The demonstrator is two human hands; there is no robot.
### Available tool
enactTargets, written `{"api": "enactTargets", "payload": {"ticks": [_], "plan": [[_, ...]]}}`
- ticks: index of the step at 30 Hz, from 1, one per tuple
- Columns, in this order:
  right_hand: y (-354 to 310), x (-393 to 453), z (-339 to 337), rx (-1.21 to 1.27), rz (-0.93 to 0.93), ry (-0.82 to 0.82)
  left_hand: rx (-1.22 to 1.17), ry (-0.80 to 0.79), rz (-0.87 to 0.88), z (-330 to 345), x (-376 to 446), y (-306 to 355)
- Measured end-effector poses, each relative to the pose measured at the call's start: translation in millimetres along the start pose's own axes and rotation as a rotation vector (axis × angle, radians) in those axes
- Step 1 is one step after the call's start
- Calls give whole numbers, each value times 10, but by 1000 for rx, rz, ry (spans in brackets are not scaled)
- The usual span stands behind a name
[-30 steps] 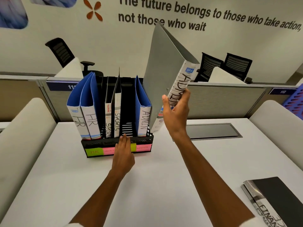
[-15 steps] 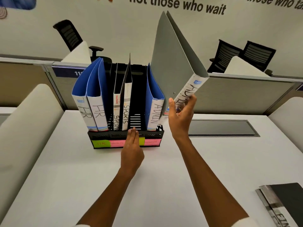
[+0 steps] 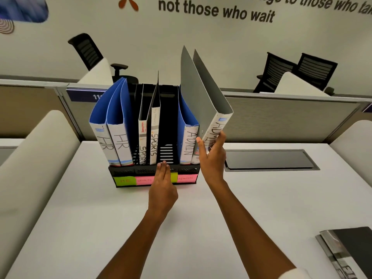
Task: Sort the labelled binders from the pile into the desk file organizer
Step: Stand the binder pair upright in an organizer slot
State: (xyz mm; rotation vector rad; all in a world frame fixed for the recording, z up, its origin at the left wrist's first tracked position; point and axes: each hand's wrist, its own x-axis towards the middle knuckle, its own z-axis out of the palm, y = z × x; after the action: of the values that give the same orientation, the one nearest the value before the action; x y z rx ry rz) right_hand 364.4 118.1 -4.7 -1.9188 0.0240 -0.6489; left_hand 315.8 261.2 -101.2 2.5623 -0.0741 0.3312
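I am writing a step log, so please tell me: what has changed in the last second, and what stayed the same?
The right hand has brought the grey ADMIN binder down and leftward, so it now leans in at the organizer's right end, beside the blue ADMIN binder. The grip is unchanged. The left hand still rests flat against the organizer's front; the other binders have not moved.

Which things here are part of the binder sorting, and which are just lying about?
Part of the job:
grey ADMIN binder, held by the right hand
black organizer, steadied by the left hand
filed binders
dark binders waiting

Lying about:
office chairs
desk cable hatch
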Motion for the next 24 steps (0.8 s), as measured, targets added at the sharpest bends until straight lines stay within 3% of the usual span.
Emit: {"api": "enactTargets", "payload": {"ticks": [6, 9, 13, 17, 24], "plan": [[-179, 213, -217, -54, -99, -31, 3, -28, 2, -35, 7, -12], [-445, 388, -279, 28, -295, 25, 12, -38, -1, -37, 5, -16], [-680, 565, -322, -126, -480, 50, 38, -53, 12, -50, 3, -25], [-808, 593, -366, -345, -451, 39, 40, -55, 16, -49, 4, -34], [-940, 596, -442, -443, -373, 33, 51, -78, 14, -78, -5, -17]]}}
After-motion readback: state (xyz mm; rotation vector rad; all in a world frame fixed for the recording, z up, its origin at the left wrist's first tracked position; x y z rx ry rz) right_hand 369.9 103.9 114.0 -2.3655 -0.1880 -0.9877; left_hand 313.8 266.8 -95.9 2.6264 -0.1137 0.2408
